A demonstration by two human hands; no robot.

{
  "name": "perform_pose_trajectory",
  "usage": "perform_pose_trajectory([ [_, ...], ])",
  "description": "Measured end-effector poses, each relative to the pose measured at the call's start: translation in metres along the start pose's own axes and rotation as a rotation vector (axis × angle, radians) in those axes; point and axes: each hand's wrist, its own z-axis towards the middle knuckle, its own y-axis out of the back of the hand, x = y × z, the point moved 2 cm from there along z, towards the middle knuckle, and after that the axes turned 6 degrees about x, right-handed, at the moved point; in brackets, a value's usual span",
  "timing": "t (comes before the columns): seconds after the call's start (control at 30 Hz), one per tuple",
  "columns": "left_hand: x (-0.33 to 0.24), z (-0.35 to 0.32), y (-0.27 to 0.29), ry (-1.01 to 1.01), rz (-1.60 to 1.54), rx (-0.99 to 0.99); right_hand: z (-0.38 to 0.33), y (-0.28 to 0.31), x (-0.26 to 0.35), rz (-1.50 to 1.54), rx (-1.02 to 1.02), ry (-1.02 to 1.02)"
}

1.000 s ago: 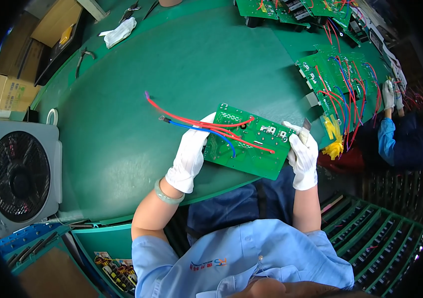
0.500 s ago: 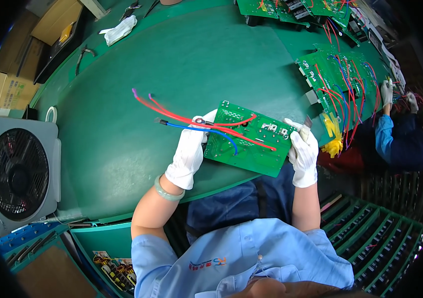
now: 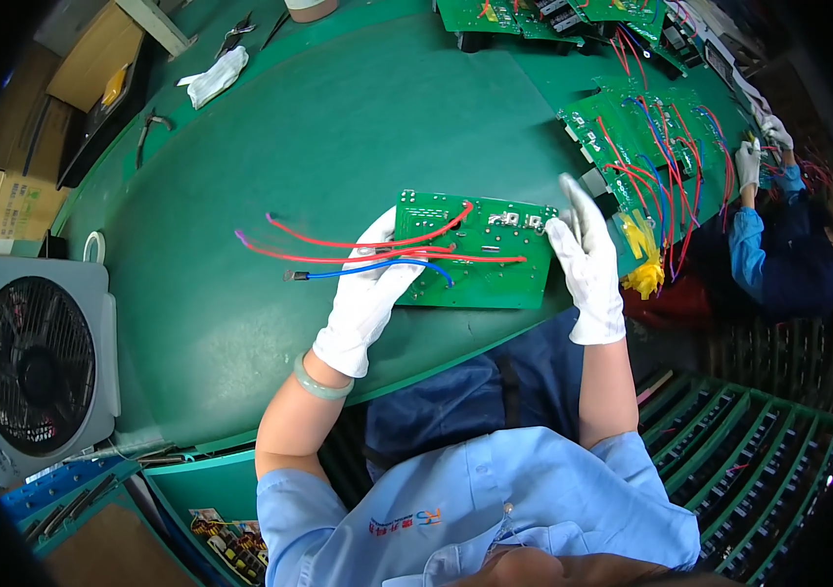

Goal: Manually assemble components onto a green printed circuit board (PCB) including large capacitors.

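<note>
A green circuit board (image 3: 475,254) lies flat near the near edge of the green desk (image 3: 358,117), red and blue wires (image 3: 358,256) trailing off its left side. The gloved left hand (image 3: 367,298) rests on the board's left end, fingers pinching the wires. The gloved right hand (image 3: 587,264) hovers at the right end, fingers spread, gripping nothing. More boards (image 3: 646,127) lie far right.

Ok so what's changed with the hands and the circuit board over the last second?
The right hand let go of the board's right end and now hovers open beside it, fingers spread. The green circuit board swung from tilted to nearly level in the picture, and its red and blue wires now trail further left. The left hand still grips the board's left end over the green table.
</note>
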Motion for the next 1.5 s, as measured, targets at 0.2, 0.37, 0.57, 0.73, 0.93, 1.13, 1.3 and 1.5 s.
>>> perform_pose_trajectory([
  [0.2,0.0,0.0,0.0,-0.02,0.173,-0.059,-0.034,0.005,0.045,-0.631,0.042,0.544],
  [0.37,0.005,-0.003,0.002,-0.017,0.17,-0.124,-0.056,-0.028,0.055,-0.833,0.115,0.616],
  [0.57,0.004,-0.004,0.0,-0.045,0.222,-0.089,-0.049,-0.037,0.047,-0.754,0.032,0.671],
  [0.73,0.004,-0.005,-0.001,-0.044,0.168,-0.088,-0.05,-0.036,0.048,-0.723,0.052,0.615],
  [0.93,0.006,-0.005,0.0,-0.06,0.147,-0.067,-0.044,-0.031,0.043,-0.666,0.1,0.629],
  [1.13,0.007,-0.004,0.001,-0.069,0.147,-0.038,-0.044,-0.03,0.045,-0.666,0.13,0.656],
  [1.3,0.007,-0.005,0.001,-0.028,0.153,-0.058,-0.048,-0.031,0.042,-0.645,0.142,0.657],
  [1.5,0.005,-0.005,0.0,-0.056,0.145,-0.048,-0.052,-0.034,0.047,-0.706,0.074,0.656],
])
